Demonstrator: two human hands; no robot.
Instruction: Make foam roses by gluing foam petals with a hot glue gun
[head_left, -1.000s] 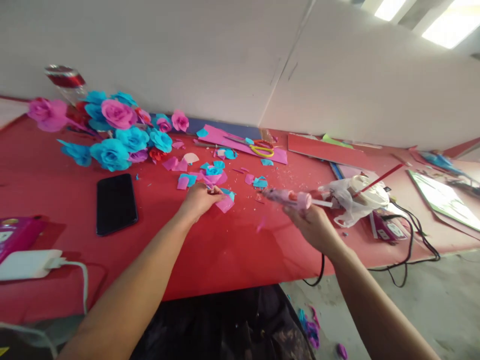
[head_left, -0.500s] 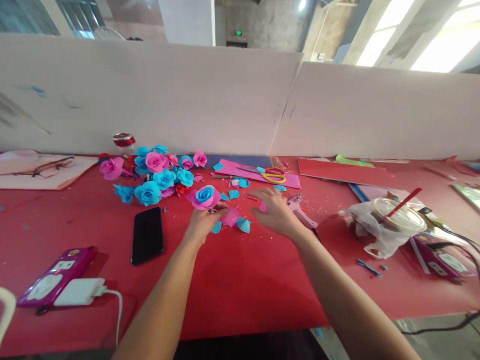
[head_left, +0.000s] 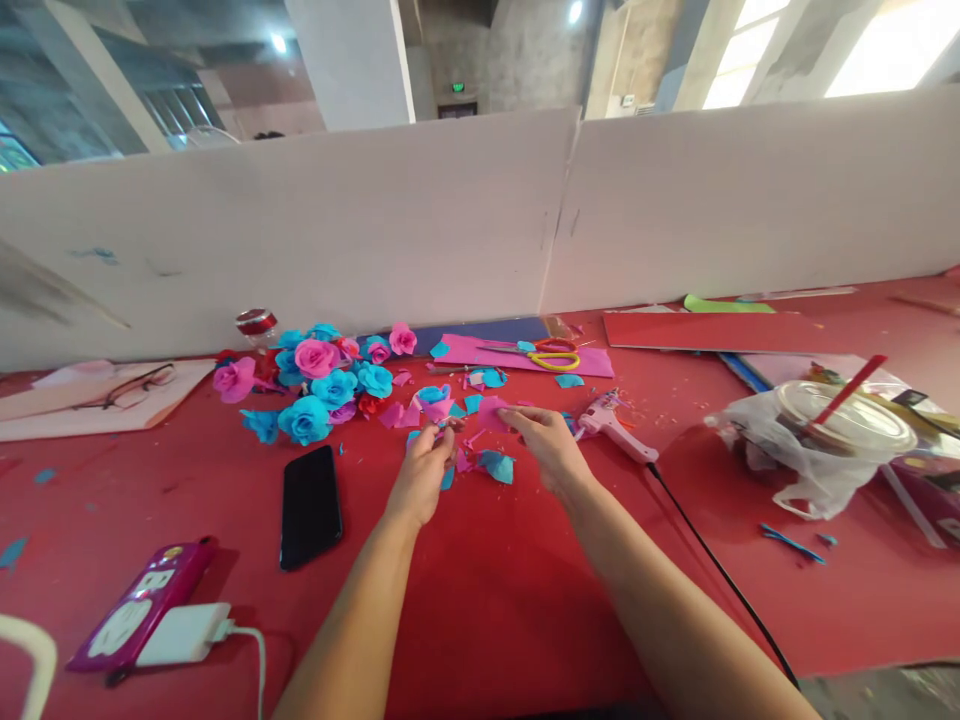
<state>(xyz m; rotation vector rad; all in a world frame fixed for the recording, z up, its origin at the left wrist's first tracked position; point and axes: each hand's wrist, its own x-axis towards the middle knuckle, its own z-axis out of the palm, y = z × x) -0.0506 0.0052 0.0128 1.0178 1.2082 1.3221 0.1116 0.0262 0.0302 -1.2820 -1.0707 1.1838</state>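
My left hand (head_left: 429, 462) is closed on the base of a paper flower (head_left: 435, 402) with a blue centre and pink outer petals, tilted away from me. Between the thumb and fingers of my right hand (head_left: 546, 442) is a pink paper petal (head_left: 493, 413), just right of the flower and apart from it. Loose blue petals (head_left: 496, 466) and pink scraps lie below and around both hands. A pink glue gun (head_left: 616, 430) rests on the red table (head_left: 517, 590) to the right of my right hand.
Finished paper flowers (head_left: 306, 420) are heaped at the left, behind a black phone (head_left: 310, 508). Yellow-handled scissors (head_left: 553, 354) lie on pink paper at the back. A bagged cup (head_left: 844, 420) stands at the right; a purple power bank (head_left: 142, 610) is at the front left.
My right hand has closed on a pink petal and moved nearer the flower. The flower in my left hand has tipped away. The view has shifted and tilted.
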